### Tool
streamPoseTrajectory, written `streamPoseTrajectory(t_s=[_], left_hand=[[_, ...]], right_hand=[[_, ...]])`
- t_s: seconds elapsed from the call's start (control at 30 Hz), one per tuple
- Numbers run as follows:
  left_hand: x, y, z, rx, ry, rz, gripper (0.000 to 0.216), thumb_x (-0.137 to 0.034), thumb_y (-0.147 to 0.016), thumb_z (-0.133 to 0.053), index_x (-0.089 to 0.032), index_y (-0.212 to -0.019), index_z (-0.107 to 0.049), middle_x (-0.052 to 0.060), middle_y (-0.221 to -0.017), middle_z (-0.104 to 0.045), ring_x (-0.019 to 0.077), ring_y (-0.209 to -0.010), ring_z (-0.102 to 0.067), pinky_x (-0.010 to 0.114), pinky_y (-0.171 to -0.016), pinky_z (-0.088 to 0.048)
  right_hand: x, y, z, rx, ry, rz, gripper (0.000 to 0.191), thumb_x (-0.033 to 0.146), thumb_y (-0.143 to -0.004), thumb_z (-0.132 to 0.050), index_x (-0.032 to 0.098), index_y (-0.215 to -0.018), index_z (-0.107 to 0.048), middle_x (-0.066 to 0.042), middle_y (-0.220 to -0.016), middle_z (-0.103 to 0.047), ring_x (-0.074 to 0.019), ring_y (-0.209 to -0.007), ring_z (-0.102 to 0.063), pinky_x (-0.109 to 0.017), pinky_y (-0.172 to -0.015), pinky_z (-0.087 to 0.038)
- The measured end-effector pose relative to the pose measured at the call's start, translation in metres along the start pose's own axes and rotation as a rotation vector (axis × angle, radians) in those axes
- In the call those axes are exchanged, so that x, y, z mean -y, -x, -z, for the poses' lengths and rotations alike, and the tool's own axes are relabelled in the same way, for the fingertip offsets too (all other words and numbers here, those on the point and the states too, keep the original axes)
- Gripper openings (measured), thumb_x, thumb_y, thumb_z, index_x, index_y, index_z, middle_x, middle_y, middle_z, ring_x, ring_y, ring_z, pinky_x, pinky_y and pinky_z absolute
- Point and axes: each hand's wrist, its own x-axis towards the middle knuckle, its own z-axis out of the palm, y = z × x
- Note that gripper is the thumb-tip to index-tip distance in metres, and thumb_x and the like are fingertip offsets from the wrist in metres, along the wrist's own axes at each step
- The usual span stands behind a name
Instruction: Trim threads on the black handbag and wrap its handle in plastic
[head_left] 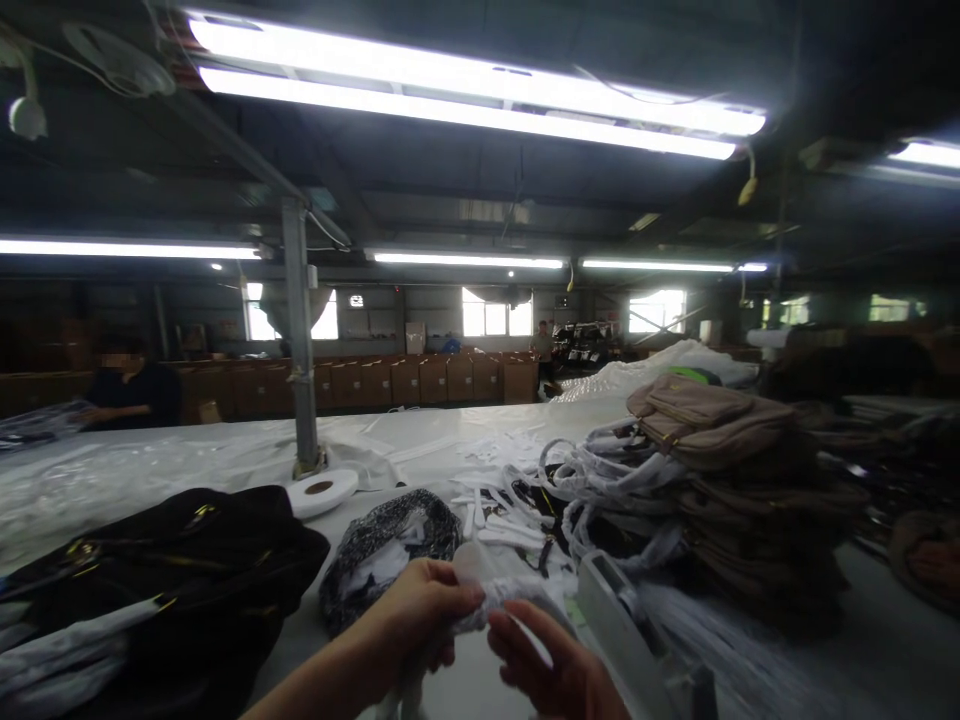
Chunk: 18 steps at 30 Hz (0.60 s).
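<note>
Workshop table (420, 430) under strip lights, 1 steel post (300, 340) rising from it. Near the post's foot, our left hand (424, 610) pinches 1 white wrapped strap (502, 590); right hand (551, 670) half-open beside it.

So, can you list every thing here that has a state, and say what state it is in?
Left hand: pinching the white wrapped strap.
Right hand: open, fingers beside the strap.
Tape roll: lying flat on the table.
Tan bags: stacked.
Black bag: lying down.
Ceiling lights: on.
</note>
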Motion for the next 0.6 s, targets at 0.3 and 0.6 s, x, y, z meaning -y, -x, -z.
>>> streamPoseTrajectory(t_s=[0.3, 0.6], left_hand=[[-0.008, -0.018, -0.012, -0.014, 0.07, -0.223, 0.04, -0.051, -0.058, -0.069, -0.012, -0.063, -0.063, 0.002, -0.051, -0.061, 0.0127, -0.047, -0.053, 0.023, -0.047, -0.037], [-0.023, -0.01, -0.013, -0.146, -0.025, -0.387, 0.032, -0.049, -0.073, -0.06, -0.018, -0.071, -0.052, -0.006, -0.054, -0.054, 0.0102, -0.048, -0.048, 0.021, -0.049, -0.035]], right_hand=[[0.04, -0.039, -0.032, -0.088, 0.424, 0.135, 0.043, 0.054, -0.07, -0.07, 0.012, -0.08, -0.064, 0.001, -0.053, -0.057, -0.0102, -0.042, -0.053, -0.018, -0.038, -0.042], [0.027, -0.063, -0.032, -0.169, 0.435, 0.05, 0.052, 0.062, -0.066, -0.068, 0.012, -0.074, -0.058, 0.002, -0.045, -0.056, -0.0098, -0.03, -0.05, -0.014, -0.024, -0.031]])
